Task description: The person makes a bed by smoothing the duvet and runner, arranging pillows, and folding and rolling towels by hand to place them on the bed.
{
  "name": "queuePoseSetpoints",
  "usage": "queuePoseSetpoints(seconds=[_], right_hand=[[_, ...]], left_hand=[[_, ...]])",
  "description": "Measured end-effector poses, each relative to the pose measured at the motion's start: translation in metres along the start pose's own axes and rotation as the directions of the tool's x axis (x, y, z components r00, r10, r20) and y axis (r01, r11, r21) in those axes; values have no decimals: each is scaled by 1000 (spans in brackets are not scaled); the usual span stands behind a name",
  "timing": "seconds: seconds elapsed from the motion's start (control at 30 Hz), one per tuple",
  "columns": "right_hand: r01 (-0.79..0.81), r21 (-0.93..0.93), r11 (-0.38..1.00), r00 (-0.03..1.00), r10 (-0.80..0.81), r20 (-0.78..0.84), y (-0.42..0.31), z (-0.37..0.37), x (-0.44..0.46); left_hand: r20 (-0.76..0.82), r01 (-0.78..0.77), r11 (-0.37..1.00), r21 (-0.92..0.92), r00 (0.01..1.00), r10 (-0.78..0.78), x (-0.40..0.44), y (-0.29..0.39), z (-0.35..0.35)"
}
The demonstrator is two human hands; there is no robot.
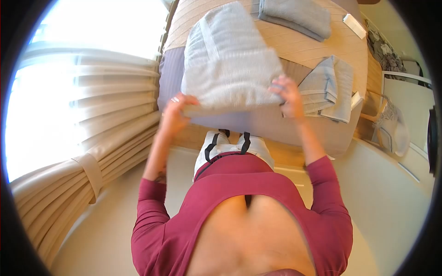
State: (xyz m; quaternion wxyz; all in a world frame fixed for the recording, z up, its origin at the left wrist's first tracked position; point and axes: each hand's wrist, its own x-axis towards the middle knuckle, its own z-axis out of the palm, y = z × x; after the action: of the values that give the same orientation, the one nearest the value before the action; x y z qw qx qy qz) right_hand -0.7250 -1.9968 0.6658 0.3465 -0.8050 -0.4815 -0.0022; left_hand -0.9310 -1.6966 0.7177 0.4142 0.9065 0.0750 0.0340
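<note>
A large light grey towel [230,69] lies partly on the bed, its near edge lifted between my two hands. My left hand [178,106], with a ring on a finger, is closed on the towel's near left corner. At the near right corner, my right hand [288,95] grips the same towel with bent fingers. The towel's near part is folded over, and a paler band runs across its upper left. Right of my right hand, a folded grey cloth [338,87] rests on the bed.
A darker grey folded towel [297,18] lies at the bed's far side. Two small white items, one at the far right [354,26] and one nearer [357,100], sit by the bed's right edge. A tied curtain [87,170] hangs at the left by a bright window.
</note>
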Motion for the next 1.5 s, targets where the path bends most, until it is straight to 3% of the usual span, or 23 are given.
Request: queuePoseSetpoints(seconds=[0.1, 0.17, 0.2, 0.23, 0.27, 0.3, 0.33, 0.4, 0.43, 0.53, 0.63, 0.7, 0.73, 0.77, 0.8, 0.9, 1.07, 1.13, 1.27, 1.33, 1.37, 1.43, 1.5], right_hand=[[-182, -15, 983, 953, 180, 243, 32, 81, -87], [-280, -4, 960, 848, 249, 468, 40, 107, -117], [-294, -24, 956, 850, 273, 451, 45, 111, -122], [-292, -22, 956, 843, 269, 466, 46, 111, -114], [-415, -17, 910, 873, 404, 273, 42, 111, -104], [-530, 12, 848, 846, 528, 72, 41, 113, -100], [-529, 8, 848, 845, 526, 90, 48, 119, -97], [-786, 169, 594, 618, 758, 211, 66, 134, -93], [-784, 163, 599, 620, 752, 224, 74, 140, -91], [-695, 3, 719, 704, 680, 204, 85, 147, -91], [-803, 62, 593, 584, 761, 281, 81, 147, -91], [-826, 513, 232, 488, 750, 446, 82, 151, -101], [-831, 507, 229, 483, 750, 452, 81, 147, -102], [-789, 602, 125, 497, 706, 504, 81, 137, -97], [-736, 677, 12, 517, 655, 551, 81, 127, -93], [-780, 610, -140, 439, 572, 693, 73, 105, -89], [-860, 499, -106, 373, 537, 757, 71, 117, -103], [-871, 477, -113, 344, 553, 759, 68, 119, -102], [-867, 462, -185, 310, 527, 791, 74, 111, -103], [-837, 484, -255, 320, 491, 811, 77, 105, -103], [-861, 434, -266, 287, 449, 846, 77, 102, -103], [-883, 380, -276, 252, 406, 878, 83, 108, -112], [-972, 163, -171, 72, 442, 894, 103, 128, -142]], left_hand=[[180, -15, 990, 140, 984, -10, -59, -89, 112], [306, 95, 991, 93, 944, -120, -80, -120, 142], [307, 113, 990, 87, 942, -135, -81, -128, 149], [97, 215, 972, 91, 970, -224, -69, -122, 151], [-115, 321, 944, 73, 943, -312, -61, -115, 155], [-164, 389, 921, 24, 910, -380, -53, -113, 158], [-215, 446, 895, -27, 871, -441, -42, -115, 163], [-313, 531, 837, -134, 778, -544, -31, -115, 181], [-400, 578, 781, -234, 675, -620, -27, -118, 186], [-329, 675, 697, -242, 618, -714, -36, -136, 207], [-365, 682, 730, -40, 670, -646, -57, -128, 213], [-296, 677, 720, -152, 664, -687, -72, -127, 214], [-225, 662, 703, -261, 666, -711, -80, -127, 216], [-224, 664, 699, -265, 663, -715, -84, -120, 212], [-184, 624, 651, -431, 646, -741, -89, -112, 208], [-165, 507, 578, -640, 644, -747, -100, -100, 209], [-277, 487, 643, -591, 625, -729, -95, -97, 222], [-453, 614, 776, -146, 655, -604, -88, -98, 220], [-323, 642, 742, -195, 672, -666, -95, -105, 214], [-278, 445, 732, -516, 721, -635, -110, -96, 209], [-271, 451, 726, -519, 719, -640, -124, -97, 211], [-28, 595, 579, -557, 684, -729, -144, -97, 216], [6, 622, 567, -541, 676, -737, -145, -99, 218]])
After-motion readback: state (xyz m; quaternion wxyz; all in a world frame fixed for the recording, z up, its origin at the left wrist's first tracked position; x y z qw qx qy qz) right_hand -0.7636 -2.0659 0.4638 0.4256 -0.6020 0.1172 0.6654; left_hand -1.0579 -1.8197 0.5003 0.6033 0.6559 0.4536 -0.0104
